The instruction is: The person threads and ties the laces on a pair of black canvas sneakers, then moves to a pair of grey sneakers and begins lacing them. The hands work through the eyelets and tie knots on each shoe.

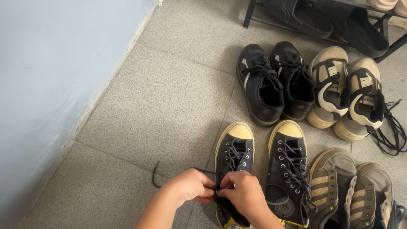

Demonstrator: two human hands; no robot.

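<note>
Both hands are pinched on the lace at the top eyelets of the left black high-top (233, 157). Left hand (191, 186) and right hand (244, 192) sit close together over the ankle opening, fingers closed on lace ends. I can't tell if a knot is formed; fingers hide it.

Risks, as I judge them:
- A loose lace tail (157, 173) trails left on the floor tile. If it's the free end, one side is longer, so the bow could come out uneven or the end could pull out of an eyelet.
- The shoe isn't braced. A hard tug could drag it into its mate (288, 172), just beside it on the right.
- The mate's laces look slack and spill toward the brown sneakers (349, 208), which invites a snag or grabbing the wrong lace.

The shoe: black canvas, yellowed rubber toe cap and sole, metal eyelets, dark laces, toe pointing away, yellow insole label showing at the heel. It sits on grey tile, front row, nearest the blue wall (19, 74).
</note>
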